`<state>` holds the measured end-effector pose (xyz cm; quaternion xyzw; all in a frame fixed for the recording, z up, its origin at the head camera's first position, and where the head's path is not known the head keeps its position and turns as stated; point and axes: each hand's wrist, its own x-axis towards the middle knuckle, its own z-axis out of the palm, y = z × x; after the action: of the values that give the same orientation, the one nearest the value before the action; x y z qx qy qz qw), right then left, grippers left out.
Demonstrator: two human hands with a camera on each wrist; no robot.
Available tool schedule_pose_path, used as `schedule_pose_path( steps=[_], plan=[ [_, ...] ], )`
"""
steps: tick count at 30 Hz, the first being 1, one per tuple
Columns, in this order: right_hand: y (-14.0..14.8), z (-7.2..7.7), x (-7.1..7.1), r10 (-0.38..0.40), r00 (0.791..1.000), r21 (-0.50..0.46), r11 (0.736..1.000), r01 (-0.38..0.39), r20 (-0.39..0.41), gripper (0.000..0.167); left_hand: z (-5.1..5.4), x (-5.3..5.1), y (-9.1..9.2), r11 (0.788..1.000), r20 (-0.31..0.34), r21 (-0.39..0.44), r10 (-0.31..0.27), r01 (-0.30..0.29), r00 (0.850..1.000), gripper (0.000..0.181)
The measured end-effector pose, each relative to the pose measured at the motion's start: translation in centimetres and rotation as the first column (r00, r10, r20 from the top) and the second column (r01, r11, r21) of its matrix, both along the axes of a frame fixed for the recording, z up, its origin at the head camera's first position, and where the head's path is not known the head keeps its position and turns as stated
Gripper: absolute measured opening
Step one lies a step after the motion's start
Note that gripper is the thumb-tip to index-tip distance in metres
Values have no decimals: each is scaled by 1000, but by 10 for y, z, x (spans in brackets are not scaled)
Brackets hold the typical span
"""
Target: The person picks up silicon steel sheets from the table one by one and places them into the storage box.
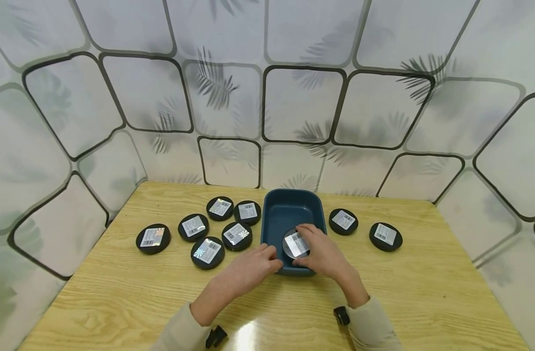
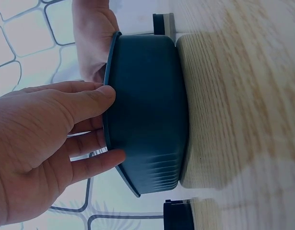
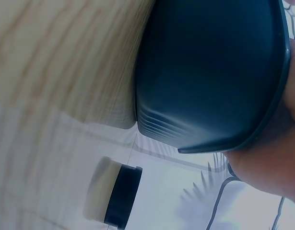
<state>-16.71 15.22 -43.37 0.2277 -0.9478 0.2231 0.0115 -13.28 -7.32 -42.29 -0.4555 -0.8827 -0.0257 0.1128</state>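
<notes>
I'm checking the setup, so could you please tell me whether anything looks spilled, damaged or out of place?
Nothing stands out. The dark blue rectangular plastic bin stands upright on the pale wooden table; the round black discs with white labels outside it lie flat, labels up, and no spill or damage shows.

Head-high, wrist-close views — shared bin (image 1: 289, 215)
</notes>
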Motion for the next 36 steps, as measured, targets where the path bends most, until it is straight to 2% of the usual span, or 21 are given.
schedule_pose_path(
  steps=[36],
  plan=[
    [-1, -1, -3, 12, 1000, 73, 997, -12, -1, 78, 1, 1, 0, 1000, -21, -9, 11, -11, 1000, 13]
  ],
)
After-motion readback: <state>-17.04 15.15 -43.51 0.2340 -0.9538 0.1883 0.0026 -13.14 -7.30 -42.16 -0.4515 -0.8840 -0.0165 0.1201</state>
